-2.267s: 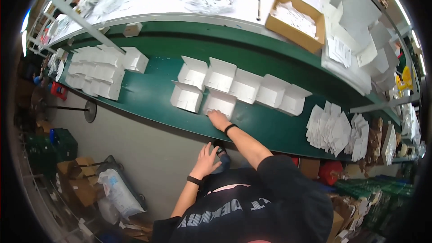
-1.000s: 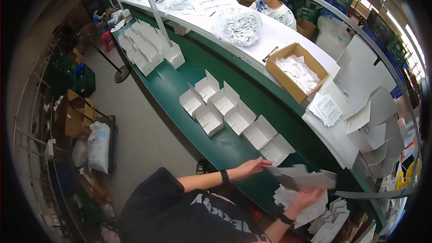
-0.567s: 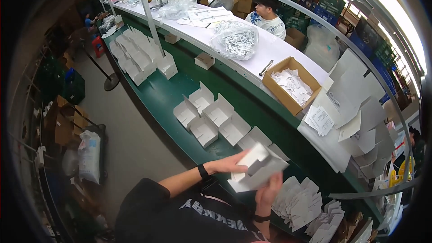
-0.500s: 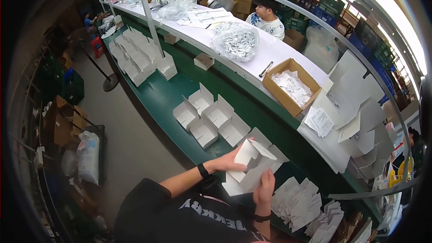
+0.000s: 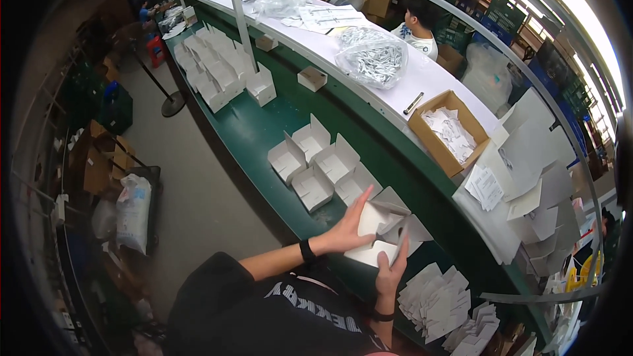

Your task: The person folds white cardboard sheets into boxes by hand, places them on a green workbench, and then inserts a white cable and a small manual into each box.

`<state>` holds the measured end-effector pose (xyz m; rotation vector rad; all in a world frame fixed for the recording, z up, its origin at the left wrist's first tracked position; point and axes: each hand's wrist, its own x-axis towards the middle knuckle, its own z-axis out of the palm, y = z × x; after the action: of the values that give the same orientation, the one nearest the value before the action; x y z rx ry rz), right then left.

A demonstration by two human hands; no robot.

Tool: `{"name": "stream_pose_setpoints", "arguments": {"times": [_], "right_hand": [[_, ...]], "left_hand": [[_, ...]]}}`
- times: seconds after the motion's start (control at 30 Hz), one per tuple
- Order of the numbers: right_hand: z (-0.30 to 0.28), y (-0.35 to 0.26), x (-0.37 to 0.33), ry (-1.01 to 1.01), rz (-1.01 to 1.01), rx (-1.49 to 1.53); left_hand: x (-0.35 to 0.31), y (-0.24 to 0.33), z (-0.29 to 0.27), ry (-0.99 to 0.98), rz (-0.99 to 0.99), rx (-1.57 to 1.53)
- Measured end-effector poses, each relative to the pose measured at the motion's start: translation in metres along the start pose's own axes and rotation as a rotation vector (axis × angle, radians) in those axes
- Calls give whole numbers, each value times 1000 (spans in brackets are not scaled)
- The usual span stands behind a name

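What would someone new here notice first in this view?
Probably the white carton held between the left hand and right hand, at the lower middle. Just beyond, open white boxes cluster on the green bench. Toward the top, a bulging clear plastic bag and, to its right, a brown box of white papers also draw the eye.

Ceiling lights (image 5: 587,13) glare white at upper right; the white desk (image 5: 425,80) is bright, the floor (image 5: 204,178) dimmer. Fisheye distortion curves straight edges toward black corners.
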<state>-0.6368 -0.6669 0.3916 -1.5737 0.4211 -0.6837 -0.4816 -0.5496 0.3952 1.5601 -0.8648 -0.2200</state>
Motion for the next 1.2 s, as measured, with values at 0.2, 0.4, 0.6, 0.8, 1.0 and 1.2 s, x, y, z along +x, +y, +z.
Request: {"name": "stream_pose_setpoints", "arguments": {"times": [0.2, 0.4, 0.6, 0.8, 1.0, 1.2], "right_hand": [[18, 0, 2, -46, 44, 112], [23, 3, -2, -19, 49, 95], [-2, 33, 8, -292, 225, 178], [9, 36, -1, -179, 369, 227], [16, 38, -5, -216, 511, 323], [23, 47, -3, -271, 400, 271]], "left_hand": [[6, -7, -32, -286, 218, 140], [-4, 7, -45, -357, 263, 392], [-18, 1, -44, -421, 302, 457], [-17, 11, -63, -552, 39, 55], [-18, 35, -75, -637, 175, 386], [-19, 14, -87, -604, 270, 453]]}}
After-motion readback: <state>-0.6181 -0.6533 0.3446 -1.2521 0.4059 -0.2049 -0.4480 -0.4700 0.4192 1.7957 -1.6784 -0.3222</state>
